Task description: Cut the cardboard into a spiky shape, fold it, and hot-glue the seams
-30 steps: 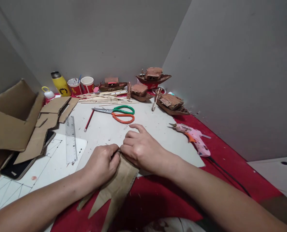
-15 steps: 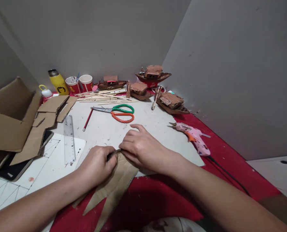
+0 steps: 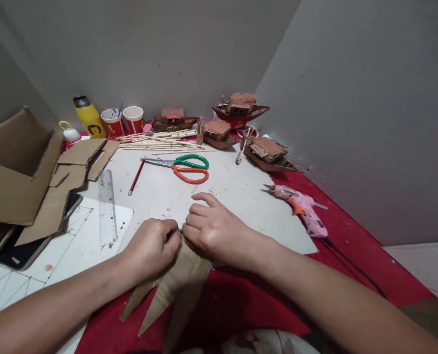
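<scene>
Both hands meet at the near middle of the table over a brown cardboard piece (image 3: 174, 285) cut into long pointed strips. My left hand (image 3: 150, 248) is closed in a fist-like pinch on the cardboard's upper edge. My right hand (image 3: 213, 228) presses the same edge from the right, thumb and fingers pinched, index finger stretched forward. The cardboard's points hang toward me over the red cloth (image 3: 241, 305). The exact spot between the fingertips is hidden.
A white board (image 3: 222, 196) carries green and orange scissors (image 3: 184, 167), a red pencil (image 3: 136, 178) and a clear ruler (image 3: 107, 206). Wooden sticks (image 3: 160, 141), cups, a yellow bottle (image 3: 88, 117) and small brown model boats (image 3: 266, 152) line the back. A pink glue gun (image 3: 303, 211) lies right; cardboard box (image 3: 15, 172) left.
The hands stay pinched together on the cardboard edge; the cardboard's pointed strips have shifted slightly toward the right. The view has tilted a little.
</scene>
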`<state>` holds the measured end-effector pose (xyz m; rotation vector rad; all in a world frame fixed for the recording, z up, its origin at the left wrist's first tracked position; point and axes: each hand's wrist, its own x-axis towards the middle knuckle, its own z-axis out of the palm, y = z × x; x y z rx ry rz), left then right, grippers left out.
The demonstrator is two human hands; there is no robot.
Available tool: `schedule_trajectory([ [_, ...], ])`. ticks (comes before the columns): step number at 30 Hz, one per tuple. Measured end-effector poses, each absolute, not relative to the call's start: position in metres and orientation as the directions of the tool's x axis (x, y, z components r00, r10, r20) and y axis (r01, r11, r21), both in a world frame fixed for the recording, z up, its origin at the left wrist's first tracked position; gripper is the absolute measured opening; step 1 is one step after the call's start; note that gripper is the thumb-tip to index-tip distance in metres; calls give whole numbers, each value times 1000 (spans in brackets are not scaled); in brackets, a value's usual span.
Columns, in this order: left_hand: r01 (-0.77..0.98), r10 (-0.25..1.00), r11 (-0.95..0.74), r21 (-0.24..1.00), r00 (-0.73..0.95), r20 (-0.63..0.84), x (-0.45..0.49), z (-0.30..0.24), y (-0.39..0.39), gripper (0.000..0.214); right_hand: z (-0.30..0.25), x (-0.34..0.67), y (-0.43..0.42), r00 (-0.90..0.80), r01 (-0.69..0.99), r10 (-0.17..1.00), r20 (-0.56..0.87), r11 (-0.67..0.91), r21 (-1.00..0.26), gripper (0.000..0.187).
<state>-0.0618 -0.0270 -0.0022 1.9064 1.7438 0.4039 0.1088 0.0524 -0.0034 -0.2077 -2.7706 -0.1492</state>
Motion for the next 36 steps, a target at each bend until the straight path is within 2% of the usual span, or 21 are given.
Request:
schedule_trajectory([
  [2, 800, 983, -25, 600, 128, -131, -63, -4, -26, 26, -3, 108, 52, -928, 184, 148, 341, 980, 76, 29],
  [4, 792, 979, -29, 610, 146, -144, -63, -2, -26, 26, 0, 110, 51, -937, 221, 211, 279, 975, 6, 23],
  [7, 811, 973, -41, 583, 166, -161, -62, 3, -28, 24, 6, 113, 52, -947, 235, 257, 194, 964, -127, 19],
  [9, 833, 971, -45, 552, 166, -170, -61, 6, -29, 23, 8, 114, 53, -953, 222, 249, 171, 962, -161, 20],
  [13, 870, 969, -77, 486, 181, -169, -60, 8, -30, 23, 6, 112, 52, -961, 191, 213, 174, 972, -134, 21],
  [19, 928, 969, -206, 312, 238, -69, -59, 3, -33, 25, 1, 106, 48, -953, 141, 130, 273, 990, 21, 26],
  [22, 939, 958, -218, 265, 258, -127, -62, 9, -32, 26, 3, 109, 50, -959, 177, 182, 218, 983, -41, 23],
  [27, 936, 936, -204, 288, 273, -223, -66, 19, -30, 25, 7, 112, 53, -963, 218, 236, 129, 966, -142, 20],
  [32, 916, 912, -308, 257, 361, -194, -66, 12, -30, 24, 6, 109, 49, -973, 156, 175, 148, 979, -130, 22],
  [36, 885, 866, -453, 107, 465, -184, -61, 6, -37, 21, 1, 108, 44, -972, 91, 101, 212, 994, -53, 26],
])
